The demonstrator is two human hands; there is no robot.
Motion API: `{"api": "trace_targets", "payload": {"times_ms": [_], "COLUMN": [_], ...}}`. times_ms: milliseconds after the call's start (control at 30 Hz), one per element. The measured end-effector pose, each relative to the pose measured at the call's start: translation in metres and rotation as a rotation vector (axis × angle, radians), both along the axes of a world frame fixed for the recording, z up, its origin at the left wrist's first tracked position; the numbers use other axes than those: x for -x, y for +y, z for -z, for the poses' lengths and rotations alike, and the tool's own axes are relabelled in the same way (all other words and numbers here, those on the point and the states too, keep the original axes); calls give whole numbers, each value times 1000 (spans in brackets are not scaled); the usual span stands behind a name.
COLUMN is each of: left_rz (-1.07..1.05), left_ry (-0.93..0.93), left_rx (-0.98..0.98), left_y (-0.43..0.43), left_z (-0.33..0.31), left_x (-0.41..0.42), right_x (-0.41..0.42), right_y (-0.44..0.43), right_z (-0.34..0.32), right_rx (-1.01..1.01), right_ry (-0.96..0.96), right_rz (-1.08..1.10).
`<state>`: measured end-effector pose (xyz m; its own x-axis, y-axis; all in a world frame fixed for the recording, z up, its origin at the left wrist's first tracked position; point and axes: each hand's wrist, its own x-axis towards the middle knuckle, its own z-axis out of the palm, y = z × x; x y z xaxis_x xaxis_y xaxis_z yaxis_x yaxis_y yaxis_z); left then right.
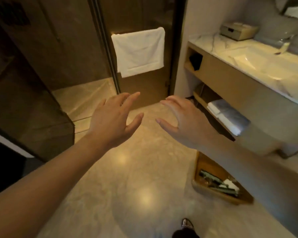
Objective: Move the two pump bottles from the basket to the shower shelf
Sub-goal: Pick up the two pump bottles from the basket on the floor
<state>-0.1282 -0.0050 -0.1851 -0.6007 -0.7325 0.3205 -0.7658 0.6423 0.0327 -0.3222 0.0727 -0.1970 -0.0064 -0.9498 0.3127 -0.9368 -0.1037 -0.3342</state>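
Note:
A tan basket (203,164) stands on the floor at the lower right, partly behind my right forearm. Dark, blurred items and something white lie in it; I cannot make out pump bottles. My left hand (113,121) and my right hand (178,121) are held out in front of me above the floor, palms facing each other, fingers spread, nothing in either. Both hang well above and to the left of the basket. The shower stall's glass door (141,86) is straight ahead; no shower shelf shows.
A white towel (138,51) hangs on the shower door. To the right is a marble vanity (248,54) with a sink, a faucet and a small box, and folded towels (229,115) on its lower shelf. A dark wall stands at left. My shoe (187,224) shows below.

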Motion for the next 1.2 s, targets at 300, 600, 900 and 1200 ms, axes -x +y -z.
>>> {"api": "trace_targets", "payload": {"times_ms": [300,600,900,1200], "left_rz": [205,291,379,525], "left_ry": [18,-20,-66,-73], "left_rx": [-168,-222,-293,-445], "left_y": [31,46,67,93], "left_z": [58,87,113,155], "left_x": [76,171,300,402], "right_x": [53,147,261,332], "right_y": [68,98,139,186], "right_z": [61,87,119,160], "right_rx": [-165,-194,-107,-176], "right_ry": [-110,-188,-278,-361], "right_rz": [143,240,316,524]}}
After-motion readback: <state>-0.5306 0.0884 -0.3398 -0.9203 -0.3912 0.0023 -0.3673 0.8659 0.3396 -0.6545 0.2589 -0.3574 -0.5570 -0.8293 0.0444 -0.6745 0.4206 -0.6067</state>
